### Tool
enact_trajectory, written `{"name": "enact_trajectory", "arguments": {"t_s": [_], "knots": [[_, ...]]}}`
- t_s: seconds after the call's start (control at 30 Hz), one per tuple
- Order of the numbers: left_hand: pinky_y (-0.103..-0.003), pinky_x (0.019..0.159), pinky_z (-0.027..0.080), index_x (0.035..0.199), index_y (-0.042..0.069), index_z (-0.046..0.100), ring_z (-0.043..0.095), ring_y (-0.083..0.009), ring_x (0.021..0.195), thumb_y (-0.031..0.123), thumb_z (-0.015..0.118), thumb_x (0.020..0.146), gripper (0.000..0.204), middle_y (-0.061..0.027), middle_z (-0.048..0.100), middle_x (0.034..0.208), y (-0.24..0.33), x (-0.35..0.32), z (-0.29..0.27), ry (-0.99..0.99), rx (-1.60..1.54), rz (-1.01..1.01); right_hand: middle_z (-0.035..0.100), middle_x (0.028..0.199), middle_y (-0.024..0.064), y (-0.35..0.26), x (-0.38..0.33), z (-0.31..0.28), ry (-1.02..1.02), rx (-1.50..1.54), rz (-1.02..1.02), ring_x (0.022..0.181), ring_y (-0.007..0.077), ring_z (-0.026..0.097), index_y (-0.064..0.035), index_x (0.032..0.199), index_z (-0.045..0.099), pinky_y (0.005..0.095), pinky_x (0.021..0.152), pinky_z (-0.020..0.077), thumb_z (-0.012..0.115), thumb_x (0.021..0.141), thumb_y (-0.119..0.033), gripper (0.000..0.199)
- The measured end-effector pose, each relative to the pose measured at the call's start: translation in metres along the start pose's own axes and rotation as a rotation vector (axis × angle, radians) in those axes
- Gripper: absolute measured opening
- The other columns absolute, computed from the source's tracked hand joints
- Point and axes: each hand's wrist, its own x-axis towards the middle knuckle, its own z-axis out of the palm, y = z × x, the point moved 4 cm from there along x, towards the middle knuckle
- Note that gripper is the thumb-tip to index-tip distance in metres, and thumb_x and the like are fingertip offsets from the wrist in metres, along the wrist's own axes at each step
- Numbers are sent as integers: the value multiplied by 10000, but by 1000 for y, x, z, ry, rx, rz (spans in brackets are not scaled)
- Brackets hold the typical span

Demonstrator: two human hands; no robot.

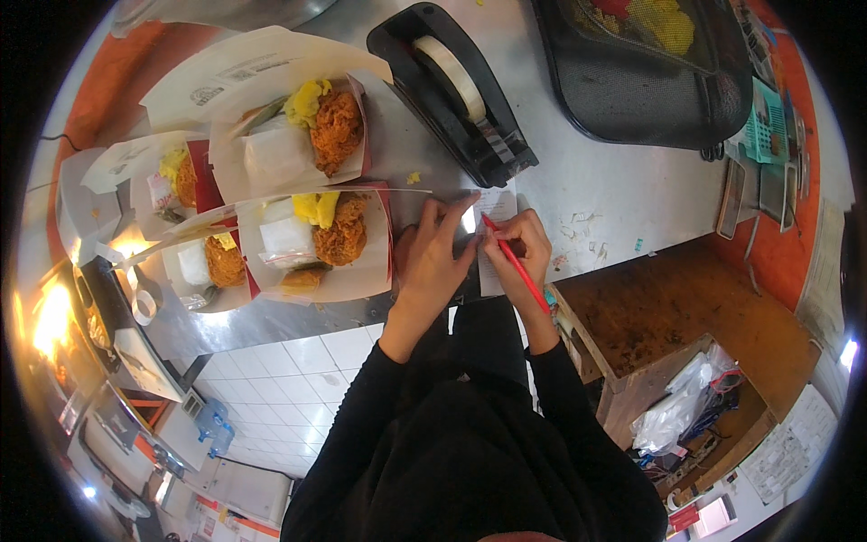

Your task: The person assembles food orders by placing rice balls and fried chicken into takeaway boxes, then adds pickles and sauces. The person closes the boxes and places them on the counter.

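Note:
My right hand (526,247) is closed around a red pen (521,268), its tip down on a narrow strip of white paper (489,279) on the metal counter. My left hand (430,266) lies spread at the strip's left edge, its fingers stretched out toward the top of the paper and holding nothing. Just beyond the paper stands a black tape dispenser (456,135) with a roll of clear tape (449,77). What is written on the strip is too small to tell.
Several open food boxes stand at the left, with fried chicken (336,133), yellow food (316,209) and white wrapped packets (278,157). At the far right of the counter sits a black mesh tray (632,113). A wooden cabinet (650,379) holding plastic bags (673,411) is below right.

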Motion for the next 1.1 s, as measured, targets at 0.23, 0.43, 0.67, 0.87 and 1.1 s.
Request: {"name": "enact_trajectory", "arguments": {"t_s": [0.23, 0.43, 0.67, 0.87, 1.1], "knots": [[-358, 697, 448, 1251, 201, 553, 580, -254, 838, 122, 707, 741, 538, -70, 507, 972, -5, -2, 5, 26, 17, 2, 526, 762, 95, -5, 3, -1, -71, -28, 55, 712, 210, 549, -12, 720, 532, 294, 676, 448, 709, 711, -6, 178], [-392, 731, 503, 1262, 210, 559, 606, -294, 866, 136, 722, 749, 543, -107, 517, 982, 0, 0, 0, 11, -4, -1, 538, 774, 94, 10, -13, -7, 210, 55, -42, 706, 200, 544, -23, 720, 522, 291, 657, 443, 693, 725, 5, 174], [-389, 725, 503, 1267, 215, 558, 603, -284, 847, 146, 724, 751, 546, -99, 511, 977, -3, -1, 2, 0, -4, -12, 527, 768, 92, 9, -12, -6, 219, -18, 57, 707, 200, 538, -19, 719, 512, 283, 641, 434, 695, 715, 13, 186], [-385, 726, 501, 1271, 213, 557, 599, -289, 844, 143, 727, 748, 555, -97, 509, 974, -3, -1, 2, 9, 9, 5, 512, 829, 88, -5, -15, -4, 170, -129, -60, 708, 151, 552, -7, 737, 501, 251, 608, 466, 664, 760, 60, 177], [-389, 722, 493, 1275, 212, 555, 599, -289, 851, 144, 722, 753, 553, -103, 509, 972, -4, 0, 3, 5, -14, 7, 549, 766, 96, -1, -25, 6, 261, -32, 48, 717, 213, 571, -11, 729, 543, 293, 672, 459, 708, 723, 16, 167]]}}
